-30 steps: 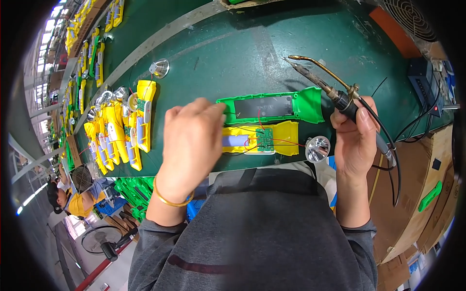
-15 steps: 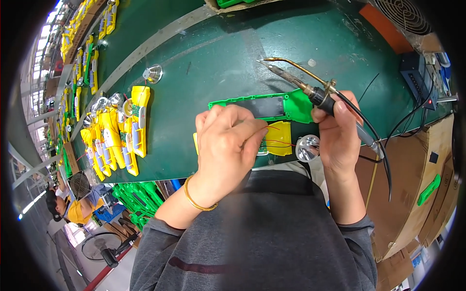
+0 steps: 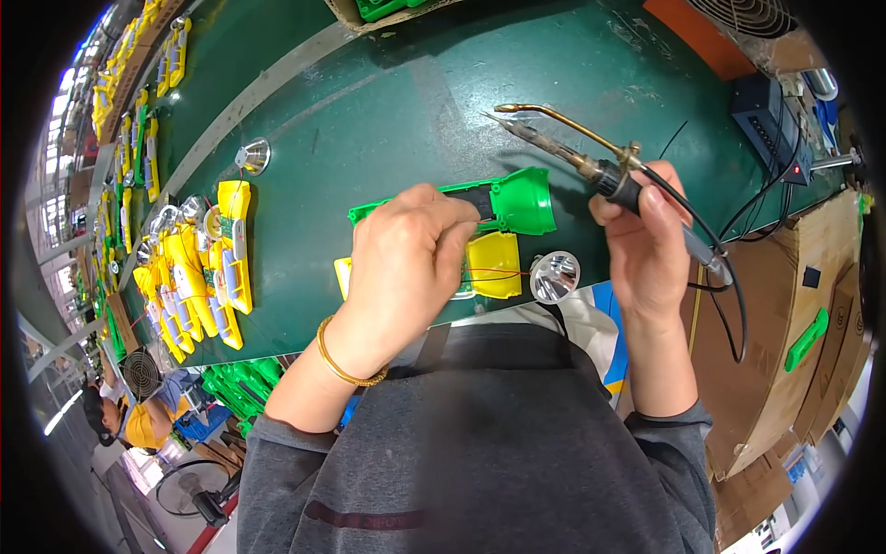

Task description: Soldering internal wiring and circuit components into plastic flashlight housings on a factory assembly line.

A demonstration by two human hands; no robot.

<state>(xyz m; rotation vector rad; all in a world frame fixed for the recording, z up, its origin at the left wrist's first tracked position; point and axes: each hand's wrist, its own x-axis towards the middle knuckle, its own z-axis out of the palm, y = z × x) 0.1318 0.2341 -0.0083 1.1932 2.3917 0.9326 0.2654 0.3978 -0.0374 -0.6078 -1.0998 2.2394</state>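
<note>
My left hand (image 3: 406, 254) has its thumb and fingers pinched together over a green plastic flashlight shell (image 3: 524, 201); what is between the fingertips, if anything, is hidden. The shell lies open side up, with a dark panel inside and a flared end on the right. Partly under my hand is a yellow flashlight shell (image 3: 496, 266), from which thin red wires run to a shiny cone reflector (image 3: 555, 277) on its right. My right hand (image 3: 653, 245) grips a soldering iron (image 3: 604, 175) with a brass tube alongside it, the tip raised above the table and pointing up-left.
Several yellow shells (image 3: 189, 268) with reflectors are heaped on the left, and a loose reflector (image 3: 253, 156) sits beyond them. A dark box with cables (image 3: 768, 129) stands at the right. Green shells (image 3: 242, 388) are piled below the table edge (image 3: 286, 351).
The whole view has shifted, so most things appear farther left. My left fingertips have moved from the wire by the yellow shell up to the green shell, whose flared end looks tilted.
</note>
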